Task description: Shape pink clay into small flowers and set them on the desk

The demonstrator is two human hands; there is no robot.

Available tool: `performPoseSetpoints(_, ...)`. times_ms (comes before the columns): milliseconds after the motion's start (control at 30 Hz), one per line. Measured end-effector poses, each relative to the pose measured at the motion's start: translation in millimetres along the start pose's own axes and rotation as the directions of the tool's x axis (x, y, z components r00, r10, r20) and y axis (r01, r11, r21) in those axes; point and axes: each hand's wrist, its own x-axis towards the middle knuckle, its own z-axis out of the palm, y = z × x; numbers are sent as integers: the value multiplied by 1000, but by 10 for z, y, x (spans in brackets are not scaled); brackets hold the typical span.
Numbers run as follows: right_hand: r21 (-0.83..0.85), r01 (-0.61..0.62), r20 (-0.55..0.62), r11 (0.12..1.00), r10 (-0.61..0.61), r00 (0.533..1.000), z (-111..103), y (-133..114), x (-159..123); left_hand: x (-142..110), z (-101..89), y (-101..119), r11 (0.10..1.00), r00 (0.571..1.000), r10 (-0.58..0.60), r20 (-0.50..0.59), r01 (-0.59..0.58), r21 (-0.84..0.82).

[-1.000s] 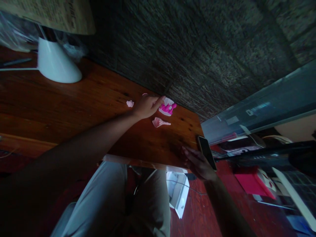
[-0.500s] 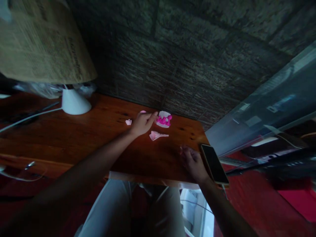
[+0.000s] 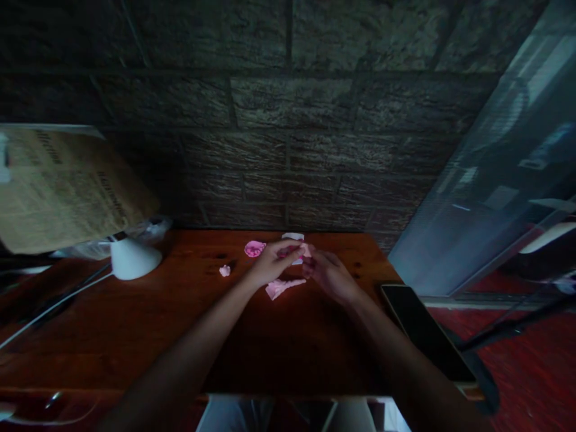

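Nearest: person's trousers [image 3: 236, 414] at the front edge of the worktop [image 3: 148, 342]. Phone [image 3: 427, 333] lies flat, dark screen up, along the right edge, by the right forearm; smooth face, probably slippery, best taken by its long sides.

Next out: pale pink tapered scrap [image 3: 275, 290], just in front of the hands, wide end left, thin tail right. Looks light, thin, soft. Tail would likely tear or stretch first, so lift from the wide end.

Left hand [image 3: 272, 261] and right hand [image 3: 332, 276] meet above the worktop, fingertips together around a small pale pink bit [image 3: 306, 249]. Can't tell which hand carries it, or if both clamp it. Should weigh next to nothing and squash easily; light fingertip pinch on its edges, no hard squeeze. Might stick to skin if it's clay; material unconfirmed.

Left of the hands: small pink lump [image 3: 225, 270], alone, knobbly. Probably soft too; pinch low on its sides to spare the surface detail.

Beyond: round pink piece [image 3: 254, 248] with a textured middle, near the left hand; hold by the rim. White dish [image 3: 293, 236] sits behind the hands, mostly hidden, magenta showing in the gap. Stiffness unclear; rim is the safe hold.
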Motion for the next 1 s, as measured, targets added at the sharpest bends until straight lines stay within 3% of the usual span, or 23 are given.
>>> performPoseSetpoints(133,81,-51,109,995,42,993,-91,-8,-49,-73,50,-35,977,988,-148,-43,140,-160)
performPoseSetpoints(300,-87,11,177,996,4,984,-182,35,-35,-96,104,-95,933,966,-257,-43,236,-270)
performPoseSetpoints(467,-343,174,186,923,-115,976,-163,57,-75,-127,73,-119,966,986,-169,11,167,-195)
performPoseSetpoints(600,-412,244,176,878,-186,967,-109,44,-100,-152,55,-72,995,996,-82,25,83,-52)
performPoseSetpoints(733,-404,262,127,877,-230,965,-100,80,-97,-194,83,-58,999,998,-39,48,40,-35)
performPoseSetpoints(867,-328,244,31,912,-248,968,-119,186,-68,-227,135,-90,994,995,-75,63,80,-78)
performPoseSetpoints(1000,-192,180,53,965,-173,983,-109,228,-32,-202,141,-60,989,994,-89,60,95,-113)
